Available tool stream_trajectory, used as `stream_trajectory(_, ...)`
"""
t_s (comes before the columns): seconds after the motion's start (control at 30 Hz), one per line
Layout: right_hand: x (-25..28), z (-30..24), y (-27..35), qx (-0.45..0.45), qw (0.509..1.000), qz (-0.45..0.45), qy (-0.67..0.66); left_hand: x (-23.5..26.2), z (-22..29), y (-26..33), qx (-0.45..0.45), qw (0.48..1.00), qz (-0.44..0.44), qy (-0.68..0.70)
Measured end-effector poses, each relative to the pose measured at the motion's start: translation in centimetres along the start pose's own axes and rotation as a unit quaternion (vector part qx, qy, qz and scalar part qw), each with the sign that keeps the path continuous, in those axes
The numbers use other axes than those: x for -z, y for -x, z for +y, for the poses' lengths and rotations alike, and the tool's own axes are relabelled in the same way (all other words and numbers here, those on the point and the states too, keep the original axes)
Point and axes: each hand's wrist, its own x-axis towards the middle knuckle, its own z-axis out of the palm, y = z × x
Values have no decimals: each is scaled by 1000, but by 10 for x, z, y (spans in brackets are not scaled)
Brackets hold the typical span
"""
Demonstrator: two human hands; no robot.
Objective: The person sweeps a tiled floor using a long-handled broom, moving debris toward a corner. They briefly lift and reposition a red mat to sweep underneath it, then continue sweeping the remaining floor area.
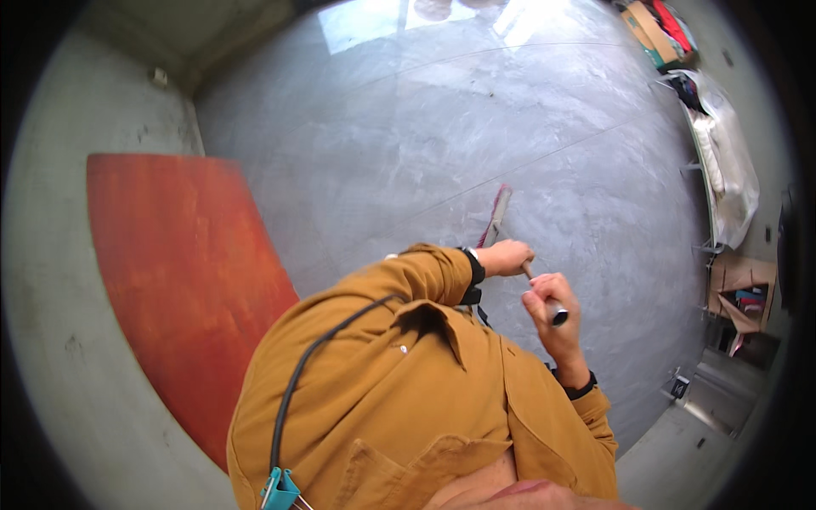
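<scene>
Both my hands are closed round the long handle of a push broom [498, 209]. My left hand [507, 257] grips the handle lower down, nearer the broom head. My right hand [558, 323] wraps round it close to its dark, capped top end. The narrow broom head has reddish bristles along one side and rests on the smooth grey floor [408, 153] just beyond my left hand. Part of the handle is hidden behind my hands.
An orange-red door or panel [187, 272] stands along the left wall. On the right are a cardboard box [650, 34] with things in it, a rack under clear plastic [735, 170], another open box [735, 285] and a metal fixture [722, 399]. A cable [293, 374] runs over my jacket.
</scene>
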Motion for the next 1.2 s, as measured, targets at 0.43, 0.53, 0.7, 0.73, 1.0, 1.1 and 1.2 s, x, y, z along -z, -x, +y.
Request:
stream_trajectory(0.43, -66, 77, -110, 107, 949, -180, -236, 139, -107, 105, 263, 916, 208, -219)
stream_trajectory(0.53, -144, 110, -155, 158, 925, -185, -292, 153, -151, 133, 346, 868, 296, -198)
stream_trajectory(0.7, -161, 156, -171, 59, 943, -156, -289, 149, -194, 108, 367, 860, 300, -189)
stream_trajectory(0.73, -148, 162, -166, 15, 949, -118, -293, 142, -195, 87, 371, 873, 257, -188)
stream_trajectory(1.0, 54, 135, -58, -98, 989, 24, -109, 3, -69, -85, 129, 991, 7, -15)
stream_trajectory(1.1, 83, 109, -38, -80, 996, 23, -22, -23, -12, -113, 65, 996, -1, 55)
stream_trajectory(1.2, 104, 89, -32, -78, 997, 12, 2, -24, 32, -133, -18, 999, -26, 42)
